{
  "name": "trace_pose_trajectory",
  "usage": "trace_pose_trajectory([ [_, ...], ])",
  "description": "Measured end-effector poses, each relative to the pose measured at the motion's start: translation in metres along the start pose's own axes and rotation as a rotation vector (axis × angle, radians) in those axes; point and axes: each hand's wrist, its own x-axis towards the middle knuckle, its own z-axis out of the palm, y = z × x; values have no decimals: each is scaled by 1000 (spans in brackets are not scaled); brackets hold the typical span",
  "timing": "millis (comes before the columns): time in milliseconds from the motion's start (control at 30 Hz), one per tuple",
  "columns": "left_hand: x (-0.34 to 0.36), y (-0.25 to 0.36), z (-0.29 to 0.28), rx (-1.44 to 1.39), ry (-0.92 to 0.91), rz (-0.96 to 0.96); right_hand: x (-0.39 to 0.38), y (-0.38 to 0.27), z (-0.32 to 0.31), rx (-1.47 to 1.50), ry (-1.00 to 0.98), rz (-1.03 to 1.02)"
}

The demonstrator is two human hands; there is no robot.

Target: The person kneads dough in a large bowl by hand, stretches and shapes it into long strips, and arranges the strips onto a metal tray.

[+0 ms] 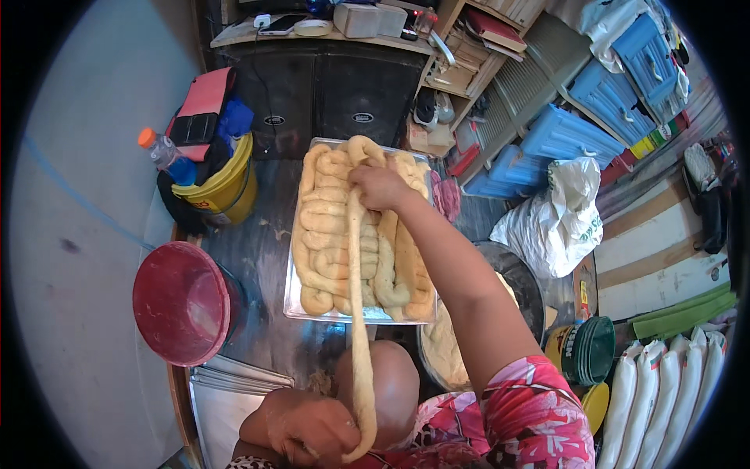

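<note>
A long, pale dough rope (358, 313) stretches from the far part of a metal tray (292, 301) down toward my lap. My right hand (379, 185) reaches over the tray, its fingers closed on the rope's upper stretch. Low in the picture, my left hand (312, 428) is curled round the rope's lower end, slightly blurred. Thick dough coils (324, 223) lie side by side in winding rows across the tray. At the tray's right side, a looser, greyer dough strand (387, 266) hangs in a bend.
A round basin (525, 270) of dough (445, 344) stands right of the tray, partly behind my right arm. On the left are a red tub (183, 305) and a full yellow bucket (223, 195). A white sack (551, 223) and blue drawers (566, 137) stand at right.
</note>
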Motion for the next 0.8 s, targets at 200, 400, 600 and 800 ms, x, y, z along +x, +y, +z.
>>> trace_pose_trajectory([
  [200, -11, 10, -12, -103, -239, 34, -52, 4, -20, 149, -180, -68],
  [400, 5, 29, -49, 1129, 374, -705, -120, -44, 13, 154, -81, -263],
  [600, 14, -18, -167, 1703, 468, -562, -171, -51, 26, 284, -147, -215],
  [800, -26, -114, -178, 1842, 899, -966, -196, -56, 35, 294, 17, -65],
])
